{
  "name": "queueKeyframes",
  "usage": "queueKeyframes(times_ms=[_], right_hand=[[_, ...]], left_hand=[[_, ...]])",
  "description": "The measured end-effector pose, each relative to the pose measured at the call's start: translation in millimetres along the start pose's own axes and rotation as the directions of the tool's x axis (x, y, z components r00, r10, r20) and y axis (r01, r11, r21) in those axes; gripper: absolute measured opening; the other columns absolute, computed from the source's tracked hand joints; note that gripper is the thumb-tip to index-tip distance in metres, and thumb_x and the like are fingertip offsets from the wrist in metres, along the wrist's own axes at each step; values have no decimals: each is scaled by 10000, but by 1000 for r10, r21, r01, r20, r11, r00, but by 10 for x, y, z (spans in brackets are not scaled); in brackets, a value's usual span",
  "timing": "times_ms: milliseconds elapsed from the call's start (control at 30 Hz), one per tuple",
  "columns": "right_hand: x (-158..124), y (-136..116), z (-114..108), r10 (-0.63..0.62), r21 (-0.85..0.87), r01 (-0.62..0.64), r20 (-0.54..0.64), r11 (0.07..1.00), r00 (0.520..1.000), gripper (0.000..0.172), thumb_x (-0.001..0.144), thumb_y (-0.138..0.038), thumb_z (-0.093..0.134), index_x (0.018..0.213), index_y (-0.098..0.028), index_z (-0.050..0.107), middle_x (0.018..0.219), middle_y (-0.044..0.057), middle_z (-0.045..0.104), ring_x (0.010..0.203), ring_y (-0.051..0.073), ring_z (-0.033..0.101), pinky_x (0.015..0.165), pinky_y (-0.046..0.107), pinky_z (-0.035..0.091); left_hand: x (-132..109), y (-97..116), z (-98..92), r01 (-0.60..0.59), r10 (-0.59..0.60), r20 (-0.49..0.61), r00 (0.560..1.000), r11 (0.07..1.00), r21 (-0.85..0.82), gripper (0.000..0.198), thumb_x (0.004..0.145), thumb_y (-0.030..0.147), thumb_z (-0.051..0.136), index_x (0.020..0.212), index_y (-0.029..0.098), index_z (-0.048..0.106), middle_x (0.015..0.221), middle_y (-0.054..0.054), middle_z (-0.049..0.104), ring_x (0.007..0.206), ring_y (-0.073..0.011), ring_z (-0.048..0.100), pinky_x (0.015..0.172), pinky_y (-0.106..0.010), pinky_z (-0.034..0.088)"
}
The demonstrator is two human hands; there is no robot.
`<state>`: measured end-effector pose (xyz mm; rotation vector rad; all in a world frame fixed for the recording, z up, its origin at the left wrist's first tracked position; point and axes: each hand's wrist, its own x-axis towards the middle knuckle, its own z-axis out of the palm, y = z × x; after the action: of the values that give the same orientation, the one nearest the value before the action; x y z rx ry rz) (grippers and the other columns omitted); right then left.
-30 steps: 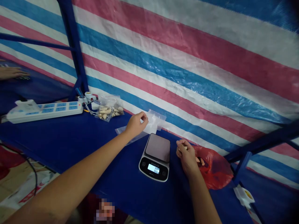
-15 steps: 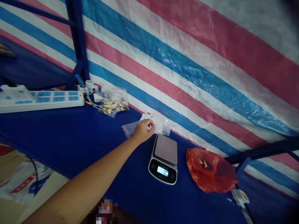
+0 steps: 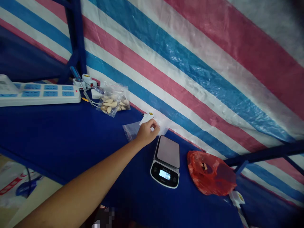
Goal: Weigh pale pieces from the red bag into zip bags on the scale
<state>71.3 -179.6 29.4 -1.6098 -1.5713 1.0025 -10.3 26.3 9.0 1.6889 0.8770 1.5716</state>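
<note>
My left hand (image 3: 148,131) reaches in from the lower left, with thumb and forefinger pinched together at the edge of a clear plastic bag (image 3: 163,126). Another clear zip bag (image 3: 131,129) lies flat beneath and left of the hand. A white plug (image 3: 149,115) sits just behind my fingers. Close on the right is a kitchen scale (image 3: 165,161) with a grey plate and a lit display, its digits hard to read but seemingly zero. Nothing rests on its plate. My right hand is out of view.
A crumpled red plastic bag (image 3: 211,174) with a small pale piece inside lies right of the scale. At the left are a power strip (image 3: 47,95), a blue-handled screwdriver (image 3: 75,72) and zip bags of pale dried pieces (image 3: 114,103). Striped sheeting (image 3: 166,63) closes off the back.
My left hand keeps its pinch, and the clear bag under its fingers has shifted slightly. The view has turned a little; another person's hand at the far left has left the picture.
</note>
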Motion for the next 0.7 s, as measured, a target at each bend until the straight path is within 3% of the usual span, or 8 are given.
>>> queueKeyframes(times_ms=[100, 133, 200, 300, 333, 400, 500, 700], right_hand=[[-146, -9, -631, -33, -23, 29, -222, 999, 974, 228, 829, -535, 682, 910, -339, 765, 689, 11, 666, 541, 169, 569, 458, 271, 427], [-89, 8, -847, -48, -54, 28, -413, 998, 909, 245, 831, -512, 701, 921, -291, 760, 692, 21, 661, 560, 165, 561, 483, 267, 426], [151, 113, -1177, -66, -36, 58, -715, 998, 696, 331, 816, -530, 716, 925, -218, 732, 670, 20, 630, 532, 147, 505, 486, 261, 396], [555, 428, -1327, -106, -69, 98, -894, 993, 436, 343, 819, -531, 690, 896, -197, 699, 683, 24, 628, 579, 161, 536, 562, 275, 427], [640, 543, -1308, -155, -137, 72, -896, 988, 416, 325, 819, -513, 689, 891, -196, 704, 692, 30, 633, 616, 174, 561, 608, 286, 444], [710, 718, -1237, -236, -249, 29, -863, 968, 446, 313, 837, -490, 665, 908, -189, 720, 692, 32, 633, 638, 182, 576, 657, 297, 452], [649, 752, -1160, -253, -272, 40, -820, 961, 513, 333, 872, -497, 634, 917, -179, 719, 673, 21, 625, 600, 169, 559, 631, 289, 436], [457, 400, -1063, -292, -267, 157, -609, 951, 737, 447, 941, -516, 576, 683, -167, 685, 544, -4, 551, 512, 123, 447, 546, 267, 354]], left_hand=[[-39, 86, 28, 90, -91, -18, 996, 994, -66, 76, 793, 215, 587, 722, 203, 562, 658, 26, 616, 630, -118, 583, 592, -247, 439], [-50, 107, 37, 117, -119, -19, 993, 990, -82, 73, 785, 212, 588, 716, 203, 567, 651, 27, 615, 620, -117, 582, 588, -248, 442], [-69, 131, 52, 144, -147, -21, 989, 985, -100, 67, 772, 212, 599, 709, 201, 581, 654, 22, 625, 616, -120, 589, 593, -254, 457], [-92, 139, 60, 68, -70, -21, 997, 995, -70, 16, 762, 193, 616, 750, 203, 612, 688, 18, 645, 645, -126, 601, 631, -264, 478], [-99, 145, 57, 8, -8, -15, 1000, 999, -43, 31, 765, 176, 611, 777, 203, 621, 708, 16, 652, 664, -127, 604, 650, -265, 482], [-120, 174, 43, -150, 149, 27, 988, 988, 27, 81, 796, 144, 587, 832, 203, 629, 771, 6, 673, 722, -130, 620, 705, -274, 487], [-170, 267, 32, -391, 368, 174, 914, 911, 131, 135, 871, 119, 529, 914, 205, 623, 883, -16, 701, 829, -145, 652, 783, -304, 478], [-323, 443, 135, -565, 477, 338, 811, 787, 246, 136, 929, 124, 490, 944, 203, 599, 919, -46, 700, 854, -165, 659, 783, -321, 479]])
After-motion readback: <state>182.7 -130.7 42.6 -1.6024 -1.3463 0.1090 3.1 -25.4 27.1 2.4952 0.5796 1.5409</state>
